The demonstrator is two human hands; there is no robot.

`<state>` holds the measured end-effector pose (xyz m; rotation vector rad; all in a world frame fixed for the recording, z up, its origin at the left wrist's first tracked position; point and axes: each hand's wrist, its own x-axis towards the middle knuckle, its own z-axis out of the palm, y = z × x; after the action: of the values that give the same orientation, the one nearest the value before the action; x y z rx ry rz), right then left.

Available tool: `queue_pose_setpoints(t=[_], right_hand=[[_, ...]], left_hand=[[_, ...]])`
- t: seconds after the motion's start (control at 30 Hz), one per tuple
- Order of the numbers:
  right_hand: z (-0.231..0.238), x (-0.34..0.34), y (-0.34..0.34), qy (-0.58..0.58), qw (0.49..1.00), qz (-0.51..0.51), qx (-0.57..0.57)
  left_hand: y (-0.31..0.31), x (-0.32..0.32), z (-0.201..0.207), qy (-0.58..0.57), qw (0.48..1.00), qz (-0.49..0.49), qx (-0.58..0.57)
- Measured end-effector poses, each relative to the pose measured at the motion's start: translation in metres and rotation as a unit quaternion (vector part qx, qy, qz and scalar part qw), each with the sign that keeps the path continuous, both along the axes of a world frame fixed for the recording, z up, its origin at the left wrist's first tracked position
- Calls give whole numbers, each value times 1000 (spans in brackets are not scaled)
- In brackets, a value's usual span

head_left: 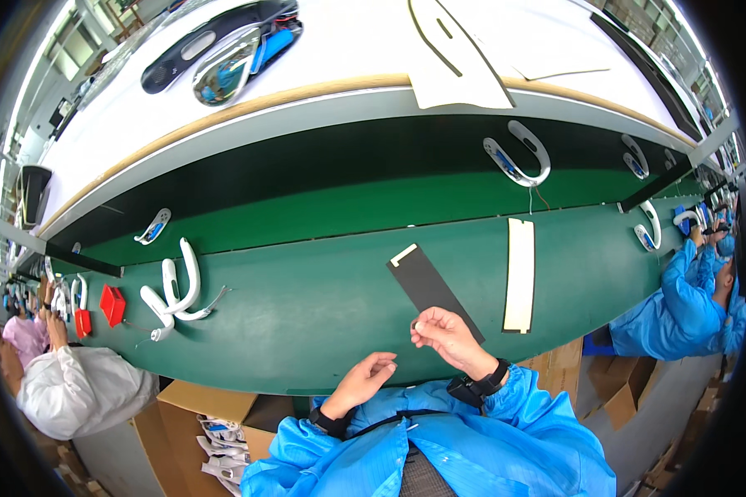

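My right hand [449,338] is closed, thumb and finger pinched around a small whitish bit too small to make out. It hovers over the near end of a dark grey strip [427,282], which lies slanted on the green table and has a cream L-shaped patch at its far end. To its left, my left hand [360,384] is half-curled near the table's front edge, fingers stretched out and nothing visible in them. A cream strip with dark edges [520,277] lies to the right of the dark one.
White curved housings [180,290] with thin wires stand at left beside a red holder [113,306]. Another U-shaped housing [532,170] sits beneath the upper shelf [340,103]. Open cardboard boxes [203,402] flank me below the table. Co-workers sit at both sides.
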<state>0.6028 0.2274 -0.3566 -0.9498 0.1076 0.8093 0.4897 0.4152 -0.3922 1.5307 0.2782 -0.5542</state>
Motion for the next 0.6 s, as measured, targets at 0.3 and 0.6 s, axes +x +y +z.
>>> queue_pose_setpoints(t=[0.3, 0.6], right_hand=[[15, -8, 54, -102, 990, 39, -88], [43, -32, 65, -125, 962, 26, -239]], left_hand=[[147, 43, 47, -69, 993, -11, 92], [400, 125, 33, -87, 897, 162, 401]])
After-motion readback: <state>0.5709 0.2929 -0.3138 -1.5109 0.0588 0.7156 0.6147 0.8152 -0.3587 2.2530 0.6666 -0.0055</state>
